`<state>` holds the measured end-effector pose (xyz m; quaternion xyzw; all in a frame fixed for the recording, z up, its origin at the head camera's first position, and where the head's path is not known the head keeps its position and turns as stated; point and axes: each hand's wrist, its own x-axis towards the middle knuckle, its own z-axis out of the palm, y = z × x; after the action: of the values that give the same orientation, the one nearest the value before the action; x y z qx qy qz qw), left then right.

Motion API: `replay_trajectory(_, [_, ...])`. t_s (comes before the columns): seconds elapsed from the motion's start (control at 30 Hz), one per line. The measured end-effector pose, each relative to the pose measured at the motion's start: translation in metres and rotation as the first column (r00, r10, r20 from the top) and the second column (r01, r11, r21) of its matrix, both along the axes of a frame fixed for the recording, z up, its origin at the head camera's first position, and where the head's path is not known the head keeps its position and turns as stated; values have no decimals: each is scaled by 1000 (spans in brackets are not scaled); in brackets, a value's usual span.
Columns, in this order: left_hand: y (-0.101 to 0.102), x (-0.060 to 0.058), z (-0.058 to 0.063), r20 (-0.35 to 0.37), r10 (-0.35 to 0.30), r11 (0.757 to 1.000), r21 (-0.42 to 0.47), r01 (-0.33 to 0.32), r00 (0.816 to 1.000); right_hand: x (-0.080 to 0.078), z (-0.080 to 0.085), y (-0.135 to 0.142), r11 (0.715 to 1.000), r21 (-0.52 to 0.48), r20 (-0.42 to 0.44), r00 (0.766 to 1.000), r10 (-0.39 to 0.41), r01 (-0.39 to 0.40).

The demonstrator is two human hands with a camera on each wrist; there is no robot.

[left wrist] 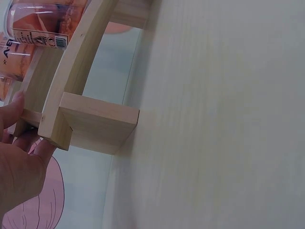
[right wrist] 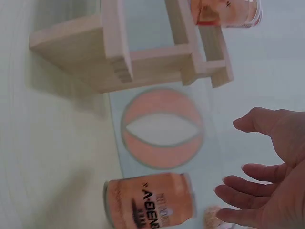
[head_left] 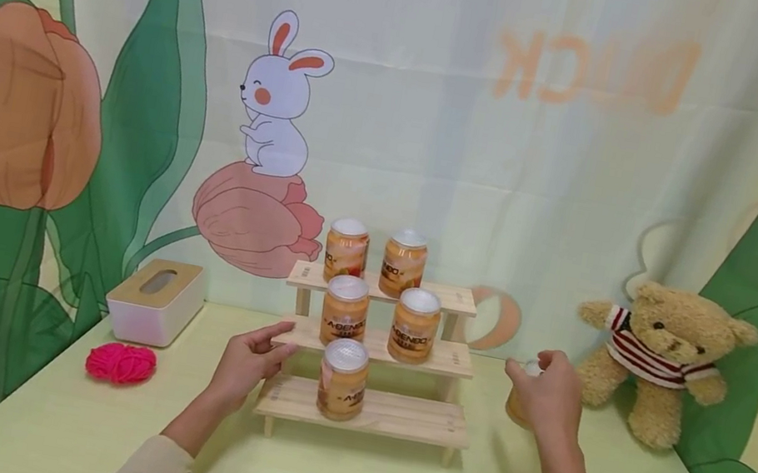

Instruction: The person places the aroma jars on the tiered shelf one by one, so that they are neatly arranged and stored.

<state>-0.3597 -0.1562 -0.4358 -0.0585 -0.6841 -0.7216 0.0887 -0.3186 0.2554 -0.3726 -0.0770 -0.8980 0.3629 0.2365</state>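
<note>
My left hand (head_left: pixel 247 365) grips the left end of a three-tier wooden display stand (head_left: pixel 411 421) at its middle tier; in the left wrist view the thumb lies above the board and fingers below. Two cans with orange labels stand on the top tier, two on the middle, and one can (head_left: pixel 343 382) on the bottom. To the stand's right, another can (head_left: pixel 516 410) is upright on the table, partly hidden by my right hand (head_left: pixel 555 396). The right wrist view shows that hand with fingers spread, apart from this can (right wrist: pixel 151 201), holding nothing.
A teddy bear (head_left: pixel 669 364) in a striped sweater sits at the back right. At the left are a tissue box (head_left: pixel 144 314) with a wooden lid and a pink yarn bundle (head_left: pixel 121 364). A printed curtain (head_left: pixel 399 122) hangs behind the table.
</note>
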Motion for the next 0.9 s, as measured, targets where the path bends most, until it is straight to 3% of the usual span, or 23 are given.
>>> replay_trajectory(0.17, [0, 0, 0, 1, 2, 1000, -5, -2, 1000, -9, -11, 11, 998, -38, -43, 998, -47, 45])
replay_trajectory(0.5, [3, 1, 0, -5, 0, 1000, 10, 0, 1000, -22, -38, 27, 991, -88, -42, 994, -105, 101])
replay_trajectory(0.9, [2, 1, 1, -11, 4, 1000, -3, -4, 1000, -42, -46, 41, 992, -105, 107, 992, -60, 71])
